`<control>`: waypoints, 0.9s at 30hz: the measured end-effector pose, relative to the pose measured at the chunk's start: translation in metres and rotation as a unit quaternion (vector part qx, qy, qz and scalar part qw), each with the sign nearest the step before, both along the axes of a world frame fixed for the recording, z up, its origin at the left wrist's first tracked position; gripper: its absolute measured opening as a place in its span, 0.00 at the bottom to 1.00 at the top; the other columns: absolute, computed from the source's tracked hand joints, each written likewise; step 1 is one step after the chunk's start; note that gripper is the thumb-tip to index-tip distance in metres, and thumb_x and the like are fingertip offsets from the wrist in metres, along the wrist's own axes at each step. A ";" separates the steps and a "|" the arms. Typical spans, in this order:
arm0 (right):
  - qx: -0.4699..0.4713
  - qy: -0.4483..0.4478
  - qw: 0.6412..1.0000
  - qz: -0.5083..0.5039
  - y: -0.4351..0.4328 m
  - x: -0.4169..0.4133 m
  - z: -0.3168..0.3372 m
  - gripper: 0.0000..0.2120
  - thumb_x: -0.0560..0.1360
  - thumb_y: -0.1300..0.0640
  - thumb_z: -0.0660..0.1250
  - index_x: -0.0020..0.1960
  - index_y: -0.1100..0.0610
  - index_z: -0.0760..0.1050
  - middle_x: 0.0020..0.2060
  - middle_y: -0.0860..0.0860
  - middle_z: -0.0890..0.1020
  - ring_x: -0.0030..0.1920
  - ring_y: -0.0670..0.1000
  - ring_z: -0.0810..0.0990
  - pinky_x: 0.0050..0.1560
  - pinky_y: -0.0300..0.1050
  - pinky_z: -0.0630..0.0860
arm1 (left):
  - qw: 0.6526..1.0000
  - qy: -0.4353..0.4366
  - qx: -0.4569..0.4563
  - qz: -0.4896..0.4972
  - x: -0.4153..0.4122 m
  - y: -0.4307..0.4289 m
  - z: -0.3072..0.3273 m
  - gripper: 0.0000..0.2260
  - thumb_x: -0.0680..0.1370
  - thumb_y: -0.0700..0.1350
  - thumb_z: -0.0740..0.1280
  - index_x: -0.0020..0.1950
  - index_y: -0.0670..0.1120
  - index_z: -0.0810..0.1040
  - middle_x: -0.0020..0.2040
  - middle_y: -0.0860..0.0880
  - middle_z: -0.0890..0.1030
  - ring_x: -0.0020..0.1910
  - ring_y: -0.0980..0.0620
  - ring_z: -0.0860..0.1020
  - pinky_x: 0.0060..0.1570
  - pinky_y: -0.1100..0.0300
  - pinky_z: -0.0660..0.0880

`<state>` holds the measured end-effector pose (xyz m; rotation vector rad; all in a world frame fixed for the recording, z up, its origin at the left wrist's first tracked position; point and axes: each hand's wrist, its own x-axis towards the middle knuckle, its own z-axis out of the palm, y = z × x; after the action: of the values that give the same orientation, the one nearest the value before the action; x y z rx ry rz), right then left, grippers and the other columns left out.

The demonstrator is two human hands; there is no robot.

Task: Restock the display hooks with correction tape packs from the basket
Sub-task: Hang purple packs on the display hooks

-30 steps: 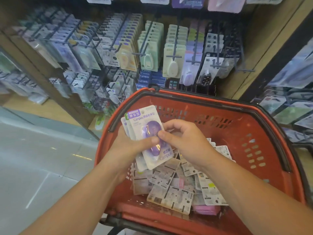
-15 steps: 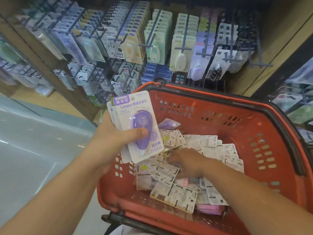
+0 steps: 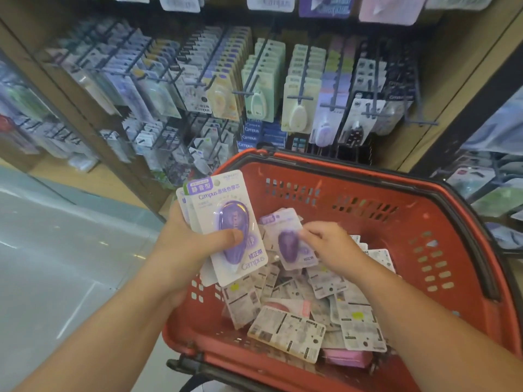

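Correction tape packs (image 3: 285, 332) heaped loose in the red basket (image 3: 396, 230), mostly printed backs up, below display hooks (image 3: 302, 77) hung with rows of similar packs (image 3: 297, 117). Small fanned stack of purple packs (image 3: 226, 219) clamped in the grip of the left hand (image 3: 184, 244) over the basket's left rim, thumb pressing across the front blister, fingers hidden behind the cards. One more purple pack (image 3: 285, 239) pinched at its right edge in the closed grip of the right hand (image 3: 334, 247), raised just above the heap and just beside the stack.
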<state>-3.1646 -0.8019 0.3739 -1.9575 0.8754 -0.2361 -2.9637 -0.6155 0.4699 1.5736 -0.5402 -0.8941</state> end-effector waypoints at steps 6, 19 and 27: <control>0.067 -0.243 0.960 -0.118 0.016 0.004 0.095 0.13 0.83 0.51 0.64 0.44 0.58 0.78 0.37 0.56 0.79 0.39 0.50 0.75 0.43 0.49 0.73 | 0.999 -0.019 -0.034 0.020 -0.027 -0.017 0.008 0.33 0.53 0.45 0.81 0.58 0.52 0.83 0.54 0.44 0.88 0.53 0.42 0.87 0.55 0.42 0.83; 0.058 -0.338 0.936 -0.082 0.058 0.021 0.191 0.10 0.74 0.62 0.74 0.54 0.53 0.81 0.45 0.42 0.87 0.45 0.40 0.84 0.42 0.32 0.76 | 0.984 -0.037 -0.170 -0.024 -0.022 -0.025 0.075 0.38 0.58 0.41 0.81 0.68 0.45 0.78 0.60 0.40 0.86 0.60 0.36 0.84 0.62 0.35 0.80; 0.051 -0.355 0.933 -0.035 0.106 0.123 0.229 0.12 0.70 0.64 0.71 0.52 0.52 0.80 0.42 0.47 0.87 0.43 0.45 0.85 0.42 0.37 0.79 | 0.970 -0.069 -0.234 -0.026 0.081 0.033 0.108 0.36 0.57 0.44 0.81 0.65 0.51 0.80 0.57 0.43 0.87 0.55 0.43 0.86 0.48 0.52 0.83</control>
<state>-3.0415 -0.6954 0.6031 -1.5614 0.4594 -0.8615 -2.8826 -0.5822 0.5780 1.1981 -0.8282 -0.6381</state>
